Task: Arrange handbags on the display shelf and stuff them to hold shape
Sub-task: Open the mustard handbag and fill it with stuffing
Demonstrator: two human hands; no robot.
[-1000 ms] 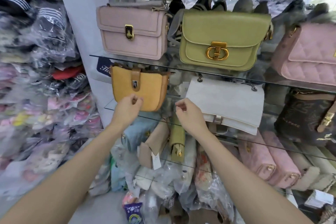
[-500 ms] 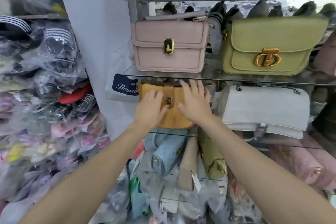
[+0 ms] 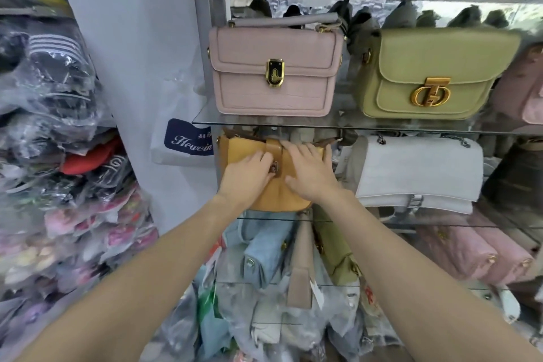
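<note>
Handbags are sitting on glass shelves. Under the pink bag [image 3: 274, 73], the yellow bag [image 3: 282, 194] is standing. The left hand [image 3: 245, 176] and right hand [image 3: 311, 170] are lying open and flat on it, near the clasp [image 3: 275, 167]. Pushing too hard could be tipping it backward.

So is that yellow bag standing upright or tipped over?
Upright: the yellow bag stands on the glass shelf, strap down its front, both hands against it.

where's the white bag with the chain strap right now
In the head view the white bag sits right of centre on the second glass shelf, just right of the mustard bag that both hands are on, and directly below the green bag.
</note>
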